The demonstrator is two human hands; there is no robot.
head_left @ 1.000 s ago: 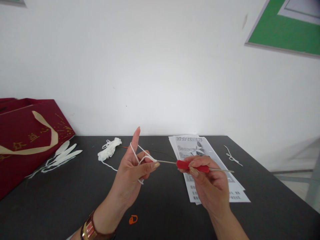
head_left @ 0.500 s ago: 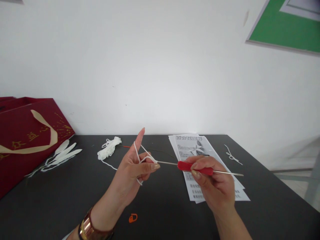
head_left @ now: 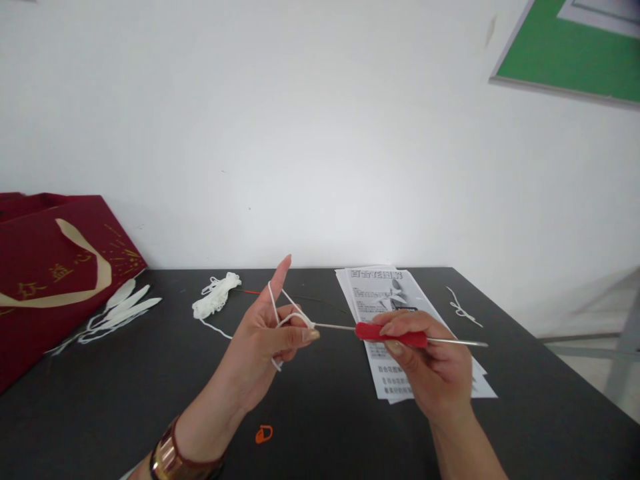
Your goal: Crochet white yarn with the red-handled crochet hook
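White yarn [head_left: 291, 299] loops over the raised index finger of my left hand [head_left: 265, 340], whose thumb and other fingers pinch the yarn where it meets the hook tip. My right hand [head_left: 435, 367] grips the red handle of a crochet hook [head_left: 367, 331] between thumb and fingers, nearly level. Its thin metal shaft runs left to my left fingertips, and another metal end sticks out to the right. The very tip is hidden by yarn and my left thumb. A strand leads back toward the white yarn bundle [head_left: 217, 295] on the black table [head_left: 320, 413].
An orange stitch marker [head_left: 263, 434] lies near the front. Printed sheets [head_left: 385, 380] lie under my right hand. White leaf-shaped pieces [head_left: 123, 310] rest beside a dark red gift bag [head_left: 55, 267] at left. A short white yarn piece [head_left: 460, 308] lies at right.
My hands, the yarn and the hook keep nearly the same pose. The background has shifted slightly left, and the right hand's hook end tilts a little higher.
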